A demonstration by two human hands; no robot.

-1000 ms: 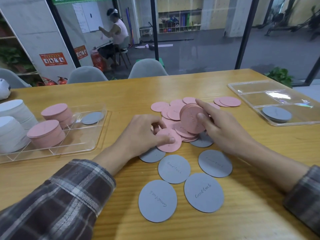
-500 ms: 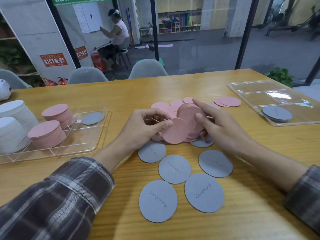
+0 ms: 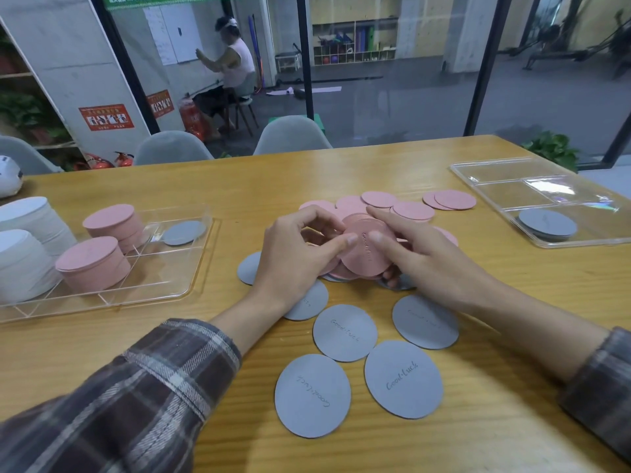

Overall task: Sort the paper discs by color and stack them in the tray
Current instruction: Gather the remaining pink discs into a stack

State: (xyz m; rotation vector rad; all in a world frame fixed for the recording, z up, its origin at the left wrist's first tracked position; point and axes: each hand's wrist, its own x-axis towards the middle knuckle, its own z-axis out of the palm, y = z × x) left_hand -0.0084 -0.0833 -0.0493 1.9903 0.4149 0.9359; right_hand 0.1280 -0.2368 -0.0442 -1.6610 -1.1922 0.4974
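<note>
Both hands hold one small stack of pink discs [image 3: 367,252] above the table's middle. My left hand [image 3: 297,257] pinches its left edge with the thumb on top, and my right hand [image 3: 420,254] grips its right side. More pink discs [image 3: 411,209] lie loose behind the hands. Several grey discs [image 3: 403,378] marked "Good luck" lie in front of them. The clear tray [image 3: 177,285] at the left carries two pink stacks [image 3: 92,262] and one grey disc [image 3: 184,232].
A second clear tray [image 3: 505,189] at the right holds a few grey discs [image 3: 546,223]. White disc stacks [image 3: 24,257] stand at the far left edge. Grey chairs [image 3: 290,136] line the table's far side. A person sits beyond the glass.
My left hand lifted a pink disc from the table and brought it onto the pink stack held by my right hand. The stack now sits lower and flatter between both hands.
</note>
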